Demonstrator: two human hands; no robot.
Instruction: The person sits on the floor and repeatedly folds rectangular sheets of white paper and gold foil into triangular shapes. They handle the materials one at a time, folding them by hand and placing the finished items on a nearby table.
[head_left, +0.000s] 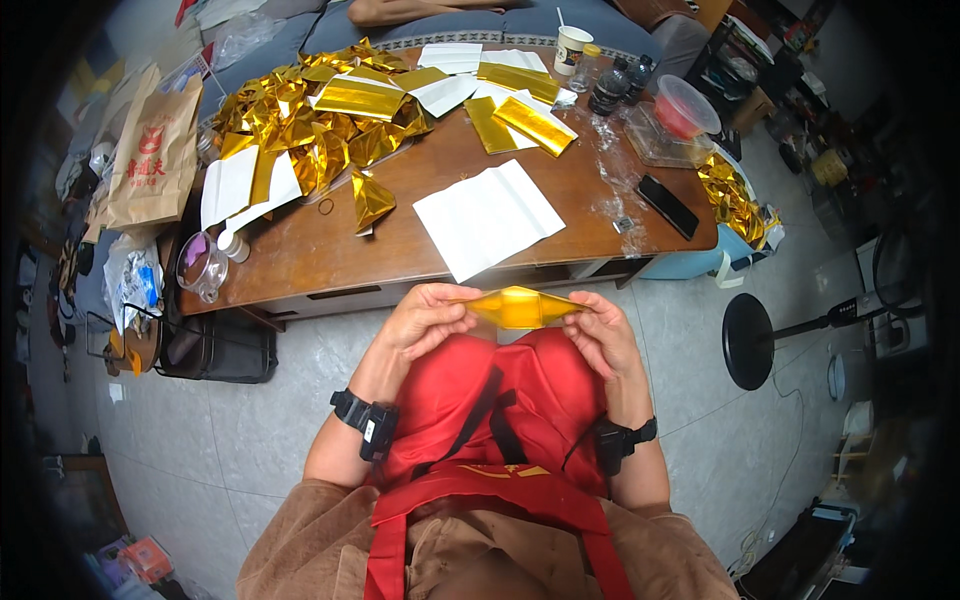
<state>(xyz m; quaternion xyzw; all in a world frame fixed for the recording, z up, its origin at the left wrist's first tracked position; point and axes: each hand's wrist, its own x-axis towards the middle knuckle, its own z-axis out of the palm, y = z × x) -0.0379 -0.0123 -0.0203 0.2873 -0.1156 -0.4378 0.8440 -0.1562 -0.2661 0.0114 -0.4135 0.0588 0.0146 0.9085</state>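
Between my two hands is a folded piece of gold foil paper (517, 307), with a flat middle and pointed ends. My left hand (433, 321) pinches its left point between thumb and fingers. The right point is gripped the same way by my right hand (600, 330). The paper is above my lap, over a red apron (480, 405), just off the table's front edge. Straight ahead on the wooden table (600, 247) lies a stack of white-backed paper sheets (489, 214). One finished-looking gold folded piece (370, 201) stands to its left.
A large heap of gold folded pieces (285, 112) covers the table's back left. Stacks of gold sheets (534, 124) lie behind the white paper. A phone (667, 206), dark bottles (609, 86) and a plastic tub (684, 109) stand right. A fan base (748, 341) is on the floor.
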